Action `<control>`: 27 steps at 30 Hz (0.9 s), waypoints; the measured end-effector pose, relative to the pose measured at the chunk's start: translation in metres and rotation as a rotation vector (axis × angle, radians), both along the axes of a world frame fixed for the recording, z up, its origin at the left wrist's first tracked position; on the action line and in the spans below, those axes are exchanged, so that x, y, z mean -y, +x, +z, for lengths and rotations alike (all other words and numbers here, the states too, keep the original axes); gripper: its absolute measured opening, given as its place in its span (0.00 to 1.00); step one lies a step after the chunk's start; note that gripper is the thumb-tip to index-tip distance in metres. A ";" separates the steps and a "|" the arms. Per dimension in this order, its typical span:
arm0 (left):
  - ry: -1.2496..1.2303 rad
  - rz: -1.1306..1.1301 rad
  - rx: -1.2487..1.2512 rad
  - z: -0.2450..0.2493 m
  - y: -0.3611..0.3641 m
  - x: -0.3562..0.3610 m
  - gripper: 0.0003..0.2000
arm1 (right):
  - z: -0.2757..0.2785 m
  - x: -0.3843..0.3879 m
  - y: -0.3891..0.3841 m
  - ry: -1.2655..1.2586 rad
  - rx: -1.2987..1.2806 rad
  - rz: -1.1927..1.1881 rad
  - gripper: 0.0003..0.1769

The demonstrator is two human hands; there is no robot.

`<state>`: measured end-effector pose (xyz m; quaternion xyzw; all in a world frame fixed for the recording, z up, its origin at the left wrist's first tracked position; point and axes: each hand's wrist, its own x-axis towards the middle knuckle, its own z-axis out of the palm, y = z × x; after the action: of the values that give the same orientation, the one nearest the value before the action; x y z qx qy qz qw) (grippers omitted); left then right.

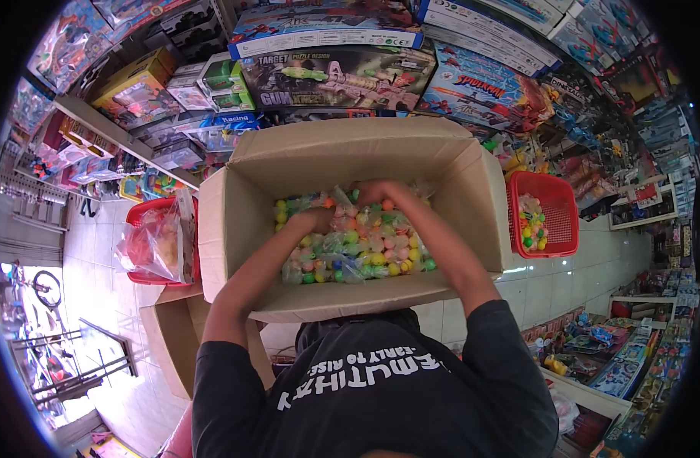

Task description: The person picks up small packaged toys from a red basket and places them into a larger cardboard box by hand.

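Note:
A large open cardboard box (pixel 350 301) stands in front of me, holding clear plastic bags of small coloured balls (pixel 365 256). Both my hands reach down inside it. My left hand (pixel 314 220) is closed at the left edge of a clear bag of balls (pixel 348 217). Near the top of that same bag, my right hand (pixel 374 191) bends inward with its fingers closed on the plastic. The fingertips of both hands are partly hidden among the bags. The balls are yellow, green, orange and pink.
Left of the box, a red basket (pixel 136 276) holds clear plastic bags. On the right, another red basket (pixel 567 221) contains more coloured balls. A smaller open carton (pixel 166 328) sits at lower left. Shelves of boxed toys (pixel 338 76) rise behind the box.

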<state>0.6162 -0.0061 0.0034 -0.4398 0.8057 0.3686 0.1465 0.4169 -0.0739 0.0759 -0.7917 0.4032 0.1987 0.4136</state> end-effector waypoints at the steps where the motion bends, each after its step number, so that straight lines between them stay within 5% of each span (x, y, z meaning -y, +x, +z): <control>1: -0.007 0.000 -0.001 0.014 -0.002 0.002 0.22 | 0.006 0.004 -0.004 -0.007 -0.001 0.000 0.39; 3: -0.021 -0.175 0.119 0.044 -0.005 -0.001 0.22 | 0.019 0.006 -0.013 -0.032 0.061 0.195 0.35; 6: 0.025 -0.049 0.070 0.121 -0.011 -0.025 0.25 | 0.097 -0.032 -0.036 -0.036 0.188 0.078 0.31; 8: -0.165 0.023 -0.213 0.162 -0.008 -0.057 0.24 | 0.131 -0.055 -0.053 -0.148 0.163 0.107 0.29; 10: -0.090 0.250 -0.521 0.210 -0.016 -0.092 0.22 | 0.144 -0.085 -0.077 -0.257 0.142 0.121 0.27; 11: -0.101 0.238 -0.517 0.219 -0.023 -0.110 0.22 | 0.147 -0.101 -0.093 -0.308 0.305 0.077 0.26; 13: -0.173 0.537 -0.939 0.228 -0.039 -0.148 0.19 | 0.164 -0.141 -0.115 -0.371 0.462 0.021 0.25; 15: -0.015 0.631 -0.990 0.229 -0.054 -0.188 0.18 | 0.191 -0.187 -0.134 -0.044 0.798 -0.258 0.23; 18: 0.241 0.695 -1.060 0.217 -0.092 -0.235 0.16 | 0.182 -0.252 -0.175 0.102 0.995 -0.480 0.20; 22: 0.410 0.589 -0.948 0.183 -0.160 -0.262 0.15 | 0.162 -0.314 -0.221 0.172 0.943 -0.614 0.19; 27: 0.347 0.341 -0.717 0.059 -0.204 -0.283 0.16 | 0.061 -0.355 -0.275 0.281 0.913 -0.699 0.18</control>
<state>0.4127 0.2774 0.0627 -0.3798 0.6474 0.6471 -0.1339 0.1417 0.2813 0.1365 -0.5551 0.3913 -0.2586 0.6870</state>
